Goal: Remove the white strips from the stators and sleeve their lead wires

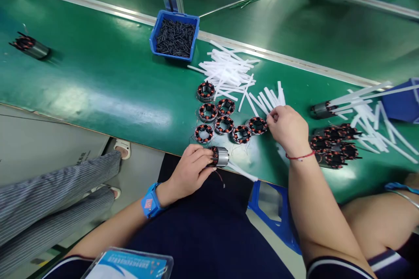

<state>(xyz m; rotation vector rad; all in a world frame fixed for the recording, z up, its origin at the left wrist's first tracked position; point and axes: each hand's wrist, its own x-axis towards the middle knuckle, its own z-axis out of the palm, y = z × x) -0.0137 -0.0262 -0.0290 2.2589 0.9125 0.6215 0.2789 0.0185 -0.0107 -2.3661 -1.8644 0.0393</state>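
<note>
My left hand [192, 168] is wrapped round the wound end of a metal motor stator [222, 157] at the table's front edge. White strips [242, 171] stick out from its other end. Farther right, my right hand [288, 128] has its fingers pressed together at the lower ends of a fanned group of white strips [270, 98], beside a stator [257, 125] standing upright. Its fingertips are partly hidden. Several more upright stators [224, 125] with copper windings stand between my hands. Behind them lies a loose pile of white strips [225, 67].
A blue bin [153, 45] of small black pieces stands at the back. One stator [32, 48] lies far left. At right are more stators [334, 144], strips and another person's arm [382, 222]. Another person's striped legs [65, 187] show at left.
</note>
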